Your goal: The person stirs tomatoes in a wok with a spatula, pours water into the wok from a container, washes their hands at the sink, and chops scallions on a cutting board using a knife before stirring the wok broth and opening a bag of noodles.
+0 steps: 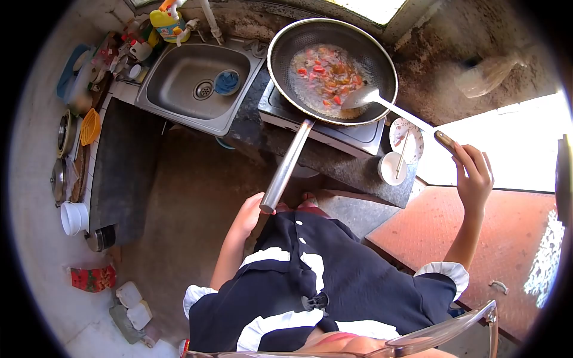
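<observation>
A large dark wok (pixel 280 68) rests on the gas stove (pixel 363 142), with chopped red pieces (pixel 319 69) in bubbling liquid inside it. Its long metal handle (pixel 287 167) points toward my body, and my left hand (pixel 249 216) is closed around the handle's end. My right hand (pixel 474 173) holds the wooden-tipped grip of a metal spatula (pixel 406 114) with its fingers. The spatula's blade dips into the right side of the food. Beside the stove, a patterned plate (pixel 416 135) and a white bowl (pixel 388 169) stand with a light-coloured utensil across them.
A steel sink (pixel 173 77) with a blue item (pixel 227 82) in it lies left of the stove. A yellow bottle (pixel 168 25) stands behind it. Bottles, an orange basket (pixel 91 126) and a white container (pixel 74 218) line the far left. A reddish panel (pixel 441 224) is at right.
</observation>
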Demonstrator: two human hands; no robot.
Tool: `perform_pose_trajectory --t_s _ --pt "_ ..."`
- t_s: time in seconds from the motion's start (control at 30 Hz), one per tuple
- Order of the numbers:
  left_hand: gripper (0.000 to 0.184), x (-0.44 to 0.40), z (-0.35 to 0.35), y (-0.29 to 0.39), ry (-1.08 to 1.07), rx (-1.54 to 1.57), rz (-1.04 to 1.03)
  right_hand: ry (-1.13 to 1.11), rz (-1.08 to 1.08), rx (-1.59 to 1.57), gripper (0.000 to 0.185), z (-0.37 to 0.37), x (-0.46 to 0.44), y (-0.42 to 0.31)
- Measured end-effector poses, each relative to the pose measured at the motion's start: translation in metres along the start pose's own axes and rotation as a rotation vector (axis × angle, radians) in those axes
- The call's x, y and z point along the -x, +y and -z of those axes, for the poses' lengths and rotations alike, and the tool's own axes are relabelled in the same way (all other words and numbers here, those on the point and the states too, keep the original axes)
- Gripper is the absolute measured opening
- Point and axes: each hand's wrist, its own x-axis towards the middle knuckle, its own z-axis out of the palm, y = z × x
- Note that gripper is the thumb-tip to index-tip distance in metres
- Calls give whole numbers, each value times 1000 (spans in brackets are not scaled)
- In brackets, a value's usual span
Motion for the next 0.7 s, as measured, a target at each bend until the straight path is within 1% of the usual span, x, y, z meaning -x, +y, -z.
perform_pose_trajectory --t_s 0.07,0.2,0.5,0.7 --pt "32 0 -1 -1 5 6 5 -13 6 42 32 6 3 -1" --pt "32 2 -3 -3 4 -3 6 7 29 20 32 -5 2 -7" --pt "30 7 11 -16 32 51 17 120 -1 -163 31 -74 -32 -31" --pt "28 18 18 -20 82 83 13 166 -6 -121 30 -96 -58 -34"
